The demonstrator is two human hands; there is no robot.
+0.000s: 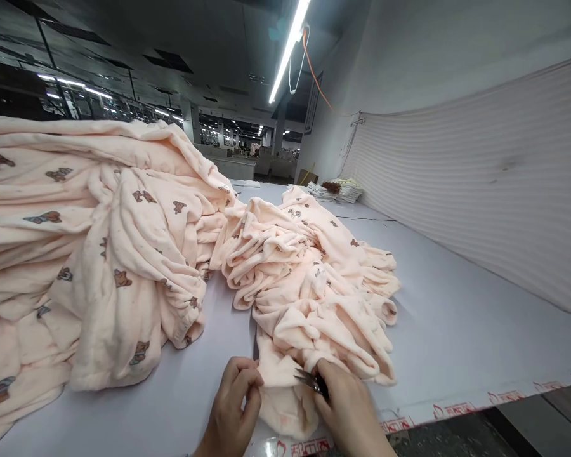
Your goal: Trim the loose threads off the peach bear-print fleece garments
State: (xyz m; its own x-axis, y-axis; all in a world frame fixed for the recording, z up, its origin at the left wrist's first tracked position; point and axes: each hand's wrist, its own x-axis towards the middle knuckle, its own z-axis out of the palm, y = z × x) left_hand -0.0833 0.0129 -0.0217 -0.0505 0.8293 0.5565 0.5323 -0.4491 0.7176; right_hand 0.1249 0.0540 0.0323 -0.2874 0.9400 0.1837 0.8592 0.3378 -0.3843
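Observation:
A soft pale-pink fleece garment with small brown bear prints lies bunched on the white table. My left hand is closed on the left edge of its near end, thumb and fingers pinched together. In my right hand is a small pair of dark metal thread snips. Their blades point left, just over the fleece, and look slightly apart. The handles are mostly hidden by my fingers.
A big heap of the same bear-print fleece covers the table's left side. Stacked folded cloth sits at the far end. Pale striped fabric hangs along the right wall. Red lettering runs along the near table edge.

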